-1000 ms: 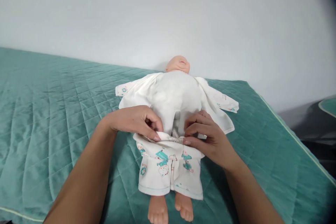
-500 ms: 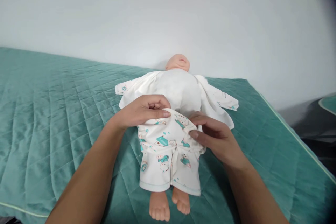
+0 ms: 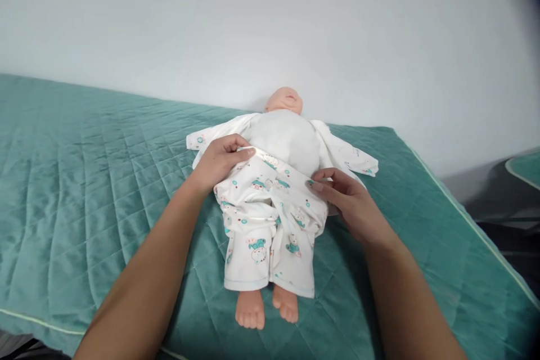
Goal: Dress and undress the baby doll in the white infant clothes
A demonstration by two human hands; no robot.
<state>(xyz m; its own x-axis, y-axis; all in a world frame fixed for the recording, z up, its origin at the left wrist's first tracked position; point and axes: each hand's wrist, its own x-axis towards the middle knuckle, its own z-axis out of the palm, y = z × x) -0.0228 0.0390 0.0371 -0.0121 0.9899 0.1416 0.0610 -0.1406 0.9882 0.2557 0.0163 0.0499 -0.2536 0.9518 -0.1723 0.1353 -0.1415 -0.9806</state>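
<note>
A baby doll [image 3: 286,100] lies on its back, feet toward me, its soft white torso bare at the front. Printed white baby pants [image 3: 270,197] cover its legs and lower belly, and both feet stick out of the cuffs. My left hand [image 3: 223,160] pinches the waistband at the left side. At the right side, my right hand [image 3: 343,199] grips the waistband between thumb and fingers. A white baby jacket [image 3: 346,149] hangs open on the doll, its sleeves spread out to both sides and partly under the torso.
Under the doll is a green quilted bedspread [image 3: 105,191] with pale piping along its edge. A light grey wall [image 3: 253,22] rises behind the head. Part of another green padded surface [image 3: 525,167] shows at the far right, with dark shadow below it.
Both hands have pulled the waistband up from the thighs over the lower belly. The pants legs have moved slightly up, and the doll's feet sit higher in view.
</note>
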